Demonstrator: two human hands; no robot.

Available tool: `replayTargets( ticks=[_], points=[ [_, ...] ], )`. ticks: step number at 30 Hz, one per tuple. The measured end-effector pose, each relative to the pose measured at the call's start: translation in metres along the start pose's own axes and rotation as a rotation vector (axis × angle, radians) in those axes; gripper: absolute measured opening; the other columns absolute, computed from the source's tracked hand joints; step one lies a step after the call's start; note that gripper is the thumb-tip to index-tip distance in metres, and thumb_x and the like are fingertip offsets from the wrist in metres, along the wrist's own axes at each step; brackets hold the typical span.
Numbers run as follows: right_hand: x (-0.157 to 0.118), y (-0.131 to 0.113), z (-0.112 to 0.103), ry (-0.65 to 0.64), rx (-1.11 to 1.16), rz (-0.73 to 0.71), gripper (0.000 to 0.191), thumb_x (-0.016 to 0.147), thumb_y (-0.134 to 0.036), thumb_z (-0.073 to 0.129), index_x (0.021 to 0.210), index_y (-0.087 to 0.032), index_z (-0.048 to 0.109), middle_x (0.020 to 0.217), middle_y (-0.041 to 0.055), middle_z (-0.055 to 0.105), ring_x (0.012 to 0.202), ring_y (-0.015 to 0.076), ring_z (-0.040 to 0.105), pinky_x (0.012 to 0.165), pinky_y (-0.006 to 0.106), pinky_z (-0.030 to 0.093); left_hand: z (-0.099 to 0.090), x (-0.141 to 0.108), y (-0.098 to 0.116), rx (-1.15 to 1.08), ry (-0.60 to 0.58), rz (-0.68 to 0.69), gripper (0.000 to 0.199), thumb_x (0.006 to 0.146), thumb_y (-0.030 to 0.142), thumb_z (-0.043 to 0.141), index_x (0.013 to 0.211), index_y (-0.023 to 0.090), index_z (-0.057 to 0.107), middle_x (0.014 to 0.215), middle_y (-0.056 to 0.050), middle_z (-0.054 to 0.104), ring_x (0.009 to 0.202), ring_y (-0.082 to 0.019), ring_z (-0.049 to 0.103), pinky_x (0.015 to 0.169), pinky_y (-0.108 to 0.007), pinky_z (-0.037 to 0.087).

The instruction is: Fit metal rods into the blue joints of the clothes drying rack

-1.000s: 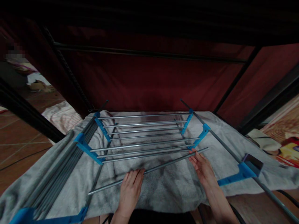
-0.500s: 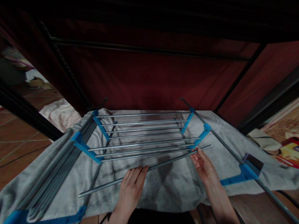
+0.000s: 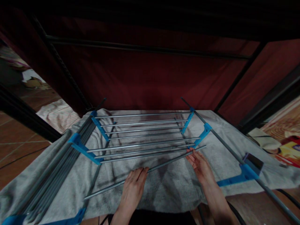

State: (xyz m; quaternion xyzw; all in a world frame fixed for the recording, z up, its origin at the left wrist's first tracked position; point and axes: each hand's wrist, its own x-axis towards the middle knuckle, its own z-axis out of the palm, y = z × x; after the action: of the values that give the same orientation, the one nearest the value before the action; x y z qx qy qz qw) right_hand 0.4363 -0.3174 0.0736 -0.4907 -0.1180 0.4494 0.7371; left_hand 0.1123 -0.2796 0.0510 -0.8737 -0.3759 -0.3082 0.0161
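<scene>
- Drifting slightly leftward since the earlier frame, the right end of your loose rod (image 3: 164, 164) is moving along with your right hand (image 3: 201, 167), while your left hand (image 3: 134, 186) is staying almost in place.
- Your rod is slanting over the grey blanket (image 3: 173, 190), between you and the front crossbar (image 3: 145, 156); whether it is touching the cloth, you cannot tell from this view.
- Your left fingers are wrapping over the rod near its middle, leaving no gap that shows; your right fingers are pinching it near its right end, tips nearly together, though their undersides are hiding.
- That fingertip pinch is probably offering less security than the left grip, so a sideways push could be twisting the rod out of it.
- Because the right tip is pointing past the blue bracket (image 3: 202, 138), a careless lift could be knocking that or scraping the crossbar.
- Your left end is overlapping the lower left pole (image 3: 95, 180) in view; if you are watching only the right, that end could be snagging there or striking the bundle of rods (image 3: 58, 175).
- Farther right, the dark flat object (image 3: 254, 161) is lying beside the side pole (image 3: 226, 144); a wide swing of your arm could be jolting either one.
</scene>
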Motion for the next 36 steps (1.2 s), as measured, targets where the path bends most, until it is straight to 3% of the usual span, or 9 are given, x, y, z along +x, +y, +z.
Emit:
replayTargets(
  ticks=[9, 13, 20, 27, 36],
  points=[
    [0.01, 0.064, -0.05, 0.045, 0.013, 0.222, 0.029, 0.06, -0.033, 0.09, 0.082, -0.026, 0.074, 0.083, -0.0002, 0.077, 0.081, 0.0191, 0.073, 0.083, 0.032, 0.062, 0.031, -0.008, -0.009, 0.027, -0.161, -0.001, 0.038, 0.095, 0.006, 0.047, 0.124, 0.021, 0.066, 0.108, -0.005, 0.072, 0.094, -0.022, 0.067, 0.088, -0.039, 0.052],
    [0.004, 0.081, -0.057, 0.013, 0.017, 0.254, 0.025, 0.067, -0.034, 0.087, 0.085, -0.024, 0.075, 0.085, 0.0019, 0.078, 0.086, 0.0206, 0.074, 0.087, 0.033, 0.062, 0.041, -0.009, -0.015, 0.009, -0.199, -0.019, 0.038, 0.094, 0.005, 0.047, 0.121, 0.021, 0.068, 0.108, -0.005, 0.072, 0.095, -0.022, 0.067, 0.088, -0.038, 0.052],
    [0.003, 0.084, -0.057, 0.042, -0.002, 0.268, 0.028, 0.062, -0.033, 0.088, 0.084, -0.023, 0.074, 0.092, 0.0045, 0.078, 0.088, 0.0239, 0.075, 0.085, 0.036, 0.063, 0.057, -0.013, -0.022, -0.015, -0.19, -0.047, 0.041, 0.095, 0.005, 0.043, 0.122, 0.022, 0.069, 0.108, -0.005, 0.072, 0.096, -0.021, 0.066, 0.09, -0.037, 0.052],
    [0.004, 0.083, -0.06, -0.029, -0.029, 0.253, 0.035, 0.06, -0.037, 0.089, 0.088, -0.022, 0.074, 0.101, 0.006, 0.078, 0.097, 0.0254, 0.074, 0.097, 0.042, 0.058, 0.069, -0.023, -0.029, 0.009, -0.13, -0.055, 0.043, 0.095, 0.006, 0.042, 0.123, 0.024, 0.069, 0.111, -0.006, 0.073, 0.1, -0.021, 0.067, 0.095, -0.038, 0.052],
    [0.003, 0.084, -0.056, -0.005, -0.025, 0.239, 0.033, 0.054, -0.037, 0.094, 0.074, -0.023, 0.071, 0.093, 0.0036, 0.078, 0.095, 0.0266, 0.074, 0.101, 0.044, 0.056, 0.073, -0.031, -0.03, 0.042, -0.119, -0.056, 0.042, 0.095, 0.006, 0.043, 0.124, 0.023, 0.068, 0.112, -0.005, 0.072, 0.101, -0.021, 0.066, 0.096, -0.038, 0.053]
  ],
)
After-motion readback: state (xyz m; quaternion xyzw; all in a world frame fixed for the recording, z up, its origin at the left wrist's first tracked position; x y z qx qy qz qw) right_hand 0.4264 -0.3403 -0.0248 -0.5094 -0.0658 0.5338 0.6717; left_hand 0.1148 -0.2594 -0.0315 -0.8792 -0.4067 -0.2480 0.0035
